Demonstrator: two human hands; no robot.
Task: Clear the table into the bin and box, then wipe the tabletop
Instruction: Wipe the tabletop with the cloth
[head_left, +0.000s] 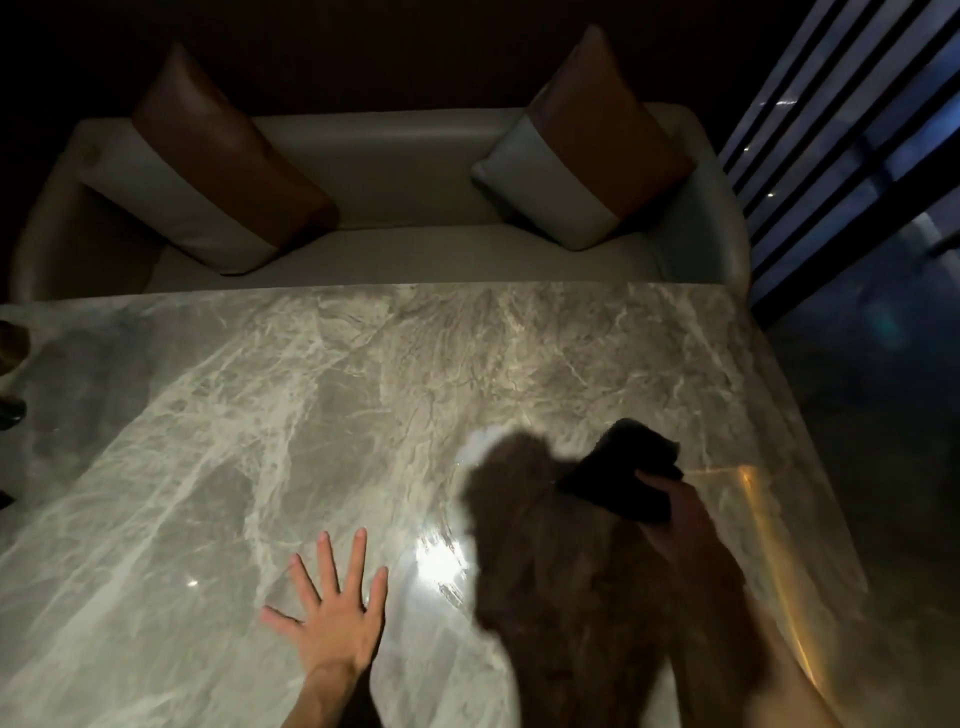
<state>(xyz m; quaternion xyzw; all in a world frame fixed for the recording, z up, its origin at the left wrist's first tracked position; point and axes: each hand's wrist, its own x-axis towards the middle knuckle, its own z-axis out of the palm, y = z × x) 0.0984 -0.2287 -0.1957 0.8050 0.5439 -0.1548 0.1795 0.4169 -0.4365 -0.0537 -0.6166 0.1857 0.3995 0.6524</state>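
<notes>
A grey marble tabletop (322, 415) fills the view. My left hand (332, 618) lies flat on it near the front, palm down and fingers spread, holding nothing. My right hand (675, 525) is to the right, in shadow, gripping a dark folded cloth (623, 473) that rests on or just above the marble near the right side. A large dark shadow falls on the table beneath the right arm. No bin or box is in view.
A pale sofa (363, 171) with two brown-and-white cushions (208, 166) (587, 145) stands along the table's far edge. A few small dark objects (10, 364) sit at the far left edge. The table's right edge borders dark floor (883, 415).
</notes>
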